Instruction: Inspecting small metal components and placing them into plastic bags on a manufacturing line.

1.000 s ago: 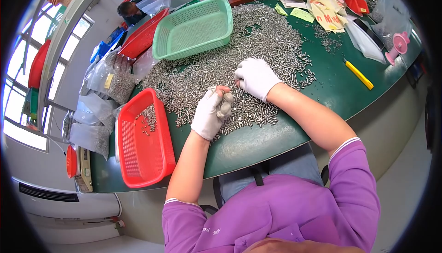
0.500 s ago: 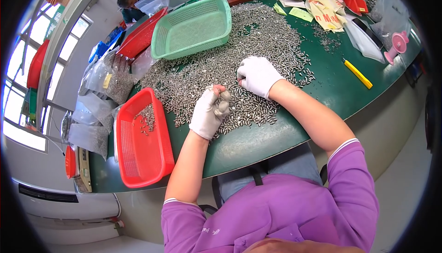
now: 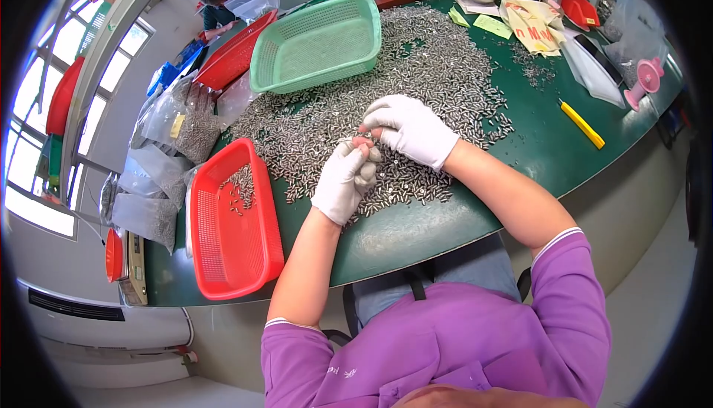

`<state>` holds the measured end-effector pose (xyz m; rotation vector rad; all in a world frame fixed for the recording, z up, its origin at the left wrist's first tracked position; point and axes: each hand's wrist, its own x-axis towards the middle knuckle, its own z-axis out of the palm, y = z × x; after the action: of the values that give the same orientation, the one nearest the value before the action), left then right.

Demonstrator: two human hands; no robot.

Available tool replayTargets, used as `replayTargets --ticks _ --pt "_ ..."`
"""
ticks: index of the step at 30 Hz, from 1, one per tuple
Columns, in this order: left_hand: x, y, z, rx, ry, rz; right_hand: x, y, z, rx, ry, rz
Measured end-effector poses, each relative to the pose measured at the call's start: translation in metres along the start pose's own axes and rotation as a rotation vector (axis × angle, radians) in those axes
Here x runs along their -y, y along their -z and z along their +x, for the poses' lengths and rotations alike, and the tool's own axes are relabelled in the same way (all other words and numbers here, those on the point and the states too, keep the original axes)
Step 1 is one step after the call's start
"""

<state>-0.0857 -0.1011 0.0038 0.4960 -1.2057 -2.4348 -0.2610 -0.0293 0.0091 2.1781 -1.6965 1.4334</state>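
A broad heap of small silver cylindrical metal parts is spread over the green table. Above its near side my left hand, in a white glove with bare fingertips, is curled with thumb and finger pinched. My right hand, gloved the same way, reaches in from the right, its bent thumb and forefinger brought up against the left fingertips. Whatever lies between the fingers is too small to make out. Left of my left forearm, a red plastic basket holds a small cluster of the same parts at its far end.
A green basket sits at the heap's far side, beside another red basket. Bags of parts line the left edge near a scale. To the right lie a yellow-handled tool and a pink fan. A person is beyond.
My right hand has moved left from the heap to my left fingertips. My left hand stays pinched in nearly the same place. The person beyond has shifted slightly.
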Motion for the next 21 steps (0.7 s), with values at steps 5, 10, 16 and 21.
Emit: replayTargets --ticks 5,10,16,21 --pt "0.000 -0.005 -0.001 -0.040 0.010 0.006 -0.013 0.000 -0.009 0.156 -0.028 -0.417" --pt "0.001 -0.001 0.000 -0.047 0.020 -0.018 -0.007 -0.008 -0.004 0.201 -0.066 -0.465" --pt "0.000 0.000 0.000 -0.043 0.007 -0.075 -0.014 0.001 -0.004 0.150 -0.130 -0.444" --pt "0.000 0.005 0.000 -0.055 0.006 -0.104 -0.010 0.005 -0.006 0.242 -0.088 -0.460"
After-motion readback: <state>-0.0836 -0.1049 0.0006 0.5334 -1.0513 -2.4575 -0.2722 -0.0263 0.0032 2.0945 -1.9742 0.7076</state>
